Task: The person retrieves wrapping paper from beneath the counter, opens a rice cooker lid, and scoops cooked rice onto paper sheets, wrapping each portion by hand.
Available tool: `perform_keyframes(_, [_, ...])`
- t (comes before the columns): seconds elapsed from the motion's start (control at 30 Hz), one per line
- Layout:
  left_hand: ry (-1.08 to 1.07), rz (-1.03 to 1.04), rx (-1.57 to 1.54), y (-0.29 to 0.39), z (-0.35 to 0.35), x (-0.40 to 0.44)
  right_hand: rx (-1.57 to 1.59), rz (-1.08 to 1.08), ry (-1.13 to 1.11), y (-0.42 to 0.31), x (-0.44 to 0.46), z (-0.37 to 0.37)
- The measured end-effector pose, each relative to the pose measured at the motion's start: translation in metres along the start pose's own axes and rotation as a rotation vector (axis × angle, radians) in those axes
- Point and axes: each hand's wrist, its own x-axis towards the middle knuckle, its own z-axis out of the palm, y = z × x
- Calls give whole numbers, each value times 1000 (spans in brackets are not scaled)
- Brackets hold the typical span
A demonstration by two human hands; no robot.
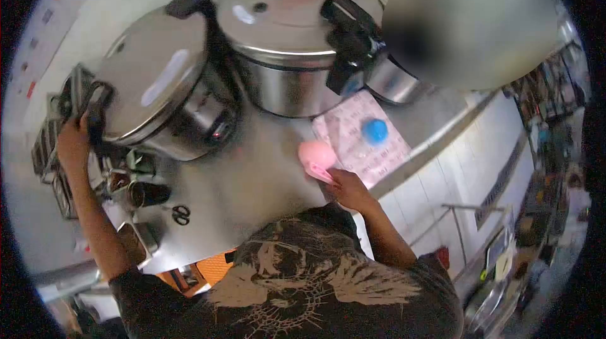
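Note:
My left hand [74,144] is at the far left, its fingers closed at the black side handle [98,112] of a large silver rice cooker [183,118]. That cooker's lid [151,67] is down. In my right hand [350,190] is the handle of a pink rice scoop [317,154], held above the metal counter [271,168]. The scoop's rounded end points up and away from me, beside a pink printed sheet [356,143]. A blue rounded object [375,131] sits on that sheet.
A second lidded rice cooker [284,80] and a smaller metal pot [391,80] stand at the back. Black-handled scissors [181,214] and a dark jar [148,194] lie front left. A blurred pale round shape [492,23] covers the upper right.

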Motion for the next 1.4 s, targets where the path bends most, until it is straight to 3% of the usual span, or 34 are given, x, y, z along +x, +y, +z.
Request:
perform_keyframes(0.03, [78,-10,2,-9,15,0,-3,2,18,-3,-2,-1])
perform_keyframes(0.13, [11,-13,-132,-4,2,-4,4,51,-15,2,-7,5])
perform_keyframes(0.23, [159,58,-117,-37,36,-4,71,39,25,5,-4,20])
perform_keyframes(0.33, [-55,46,-650,-44,33,-3,87,-38,27,7,3,34])
perform_keyframes(0.4, [-153,-42,-640,-49,42,3,56,-86,30,18,10,52])
perform_keyframes(0.43, [-15,-132,-571,-28,40,-11,37,-113,49,37,14,68])
perform_keyframes(0.47, [120,-85,-576,-38,70,-12,24,-151,58,44,24,81])
perform_keyframes(0.5, [162,-199,-526,-16,55,-30,-13,-155,-39,2,29,57])
perform_keyframes(0.57, [144,-151,-779,2,31,-40,-81,-64,-124,17,45,76])
perform_keyframes(0.7, [124,-121,-687,-5,37,-30,-292,-214,-118,16,60,89])
perform_keyframes(0.8, [198,-150,-667,8,33,-44,-396,-364,-109,80,72,135])
perform_keyframes(0.9, [267,-238,-589,8,55,-59,-389,-311,-108,9,56,92])
perform_keyframes(1.0, [474,-201,-692,43,40,-109,-267,-423,152,14,55,57])
perform_keyframes(1.03, [404,-281,-873,66,17,-132,-298,-316,298,29,52,46])
perform_keyframes(1.1, [440,-174,-905,90,38,-181,-378,-175,579,57,38,14])
perform_keyframes(1.13, [454,-69,-773,100,61,-207,-431,-18,664,81,30,2])
perform_keyframes(1.17, [276,-128,-812,110,87,-240,-505,110,716,108,24,-13])
perform_keyframes(1.2, [100,-186,-838,122,108,-270,-526,28,772,123,18,-31])
perform_keyframes(1.33, [-269,-16,-1103,199,107,-329,-529,68,736,176,23,-57])
perform_keyframes(1.4, [-238,254,-1039,219,103,-335,-382,43,621,188,34,-63])
